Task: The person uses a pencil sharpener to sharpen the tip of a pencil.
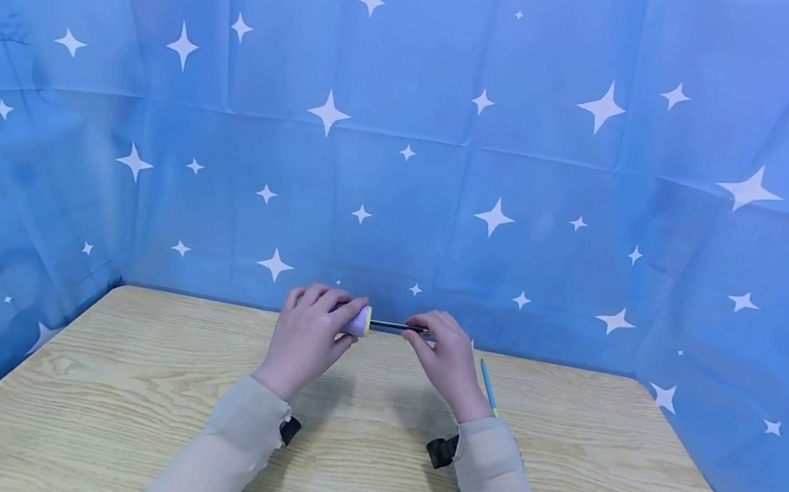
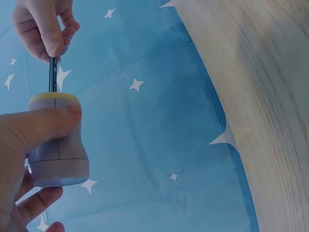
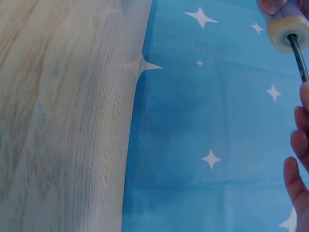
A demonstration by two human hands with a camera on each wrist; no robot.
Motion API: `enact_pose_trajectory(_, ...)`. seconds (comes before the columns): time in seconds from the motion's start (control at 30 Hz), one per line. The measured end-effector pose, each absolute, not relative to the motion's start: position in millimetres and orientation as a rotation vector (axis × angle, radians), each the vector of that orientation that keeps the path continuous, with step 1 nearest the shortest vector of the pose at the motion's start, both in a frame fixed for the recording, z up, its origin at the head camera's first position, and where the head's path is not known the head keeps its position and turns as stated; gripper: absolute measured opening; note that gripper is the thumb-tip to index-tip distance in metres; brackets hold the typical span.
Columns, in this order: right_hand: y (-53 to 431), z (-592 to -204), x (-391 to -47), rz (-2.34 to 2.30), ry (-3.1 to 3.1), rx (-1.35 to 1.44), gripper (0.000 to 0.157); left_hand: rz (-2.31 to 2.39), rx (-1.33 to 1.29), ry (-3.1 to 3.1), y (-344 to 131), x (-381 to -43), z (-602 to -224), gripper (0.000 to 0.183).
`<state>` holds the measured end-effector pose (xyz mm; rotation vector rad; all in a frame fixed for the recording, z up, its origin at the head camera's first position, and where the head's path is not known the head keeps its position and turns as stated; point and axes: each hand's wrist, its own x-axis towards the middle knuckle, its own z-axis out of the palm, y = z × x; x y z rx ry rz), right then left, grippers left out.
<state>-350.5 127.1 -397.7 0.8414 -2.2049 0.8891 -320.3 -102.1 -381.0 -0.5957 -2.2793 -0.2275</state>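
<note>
My left hand grips a lilac pencil sharpener with a pale yellow end, thumb across its side. A dark pencil has one end inside the hole in that yellow end. My right hand pinches the pencil's other part between thumb and fingertips. In the head view the pencil lies level between the two hands, both raised near the table's far edge. The right wrist view shows the sharpener's round yellow face with the pencil entering its middle.
A blue pencil-like stick lies on the wooden table, beside my right wrist. Blue cloth with white stars hangs behind the table and along both sides. Each wrist carries a small black camera.
</note>
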Motion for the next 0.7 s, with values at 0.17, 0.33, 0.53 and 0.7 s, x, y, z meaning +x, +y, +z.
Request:
enact_pose_trajectory(0.17, 127.7, -397.7, -351.4, 0.889, -2.234, 0.828, 0.009, -0.228, -0.591, -2.283, -100.6, -319.5, -380.4, 0.050)
enact_pose_trajectory(0.33, 128.0, -399.3, -352.4, 0.907, -2.243, 0.821, 0.008, -0.225, -0.594, -2.282, -99.9, -319.5, -381.0, 0.050)
enact_pose_trajectory(0.53, 128.3, -399.5, -353.2, 0.948, -2.269, 0.816, 0.008, -0.218, -0.595, -2.273, -99.5, -320.7, -382.7, 0.049)
enact_pose_trajectory(0.7, 128.0, -398.3, -353.1, 0.990, -2.308, 0.798, 0.010, -0.220, -0.598, -2.263, -99.3, -321.7, -383.2, 0.049)
